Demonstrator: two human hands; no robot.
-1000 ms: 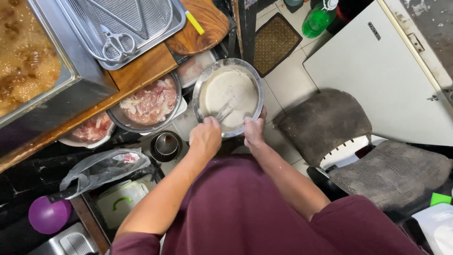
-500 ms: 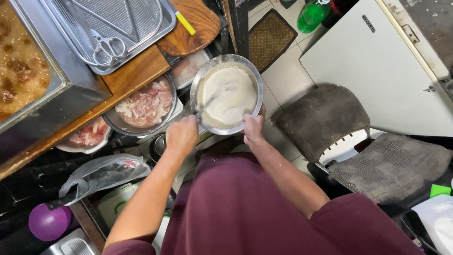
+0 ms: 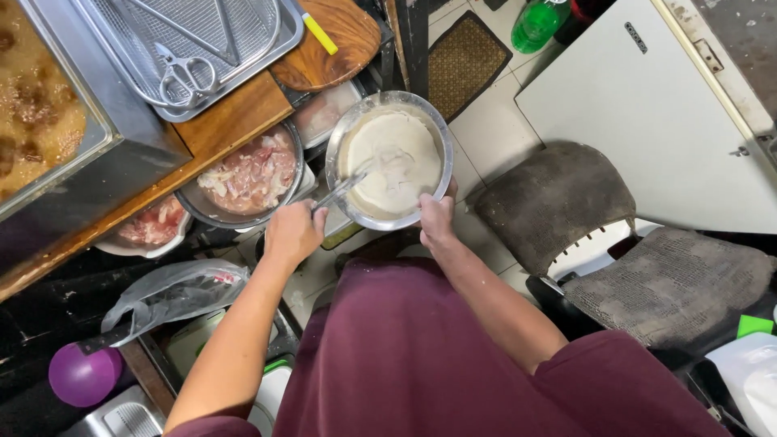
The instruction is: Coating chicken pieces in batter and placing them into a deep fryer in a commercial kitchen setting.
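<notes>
While gripped at its rim, steel bowl (image 3: 388, 160) holds pale batter (image 3: 396, 162).

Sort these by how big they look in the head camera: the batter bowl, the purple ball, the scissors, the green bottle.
1. Batter bowl, clearly largest.
2. Purple ball and green bottle: look about alike, and the bottle is cut off, so unranked.
3. Scissors, smallest.

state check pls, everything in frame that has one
left hand: closed on whisk
whisk: tilted, head in batter
right hand: gripping bowl rim
bowl: held up, filled with pale batter
meat bowl: full of raw meat, uncovered
scissors: shut, lying in tray
tray: holds wire rack
green bottle: capped
plastic bag: crumpled
</notes>
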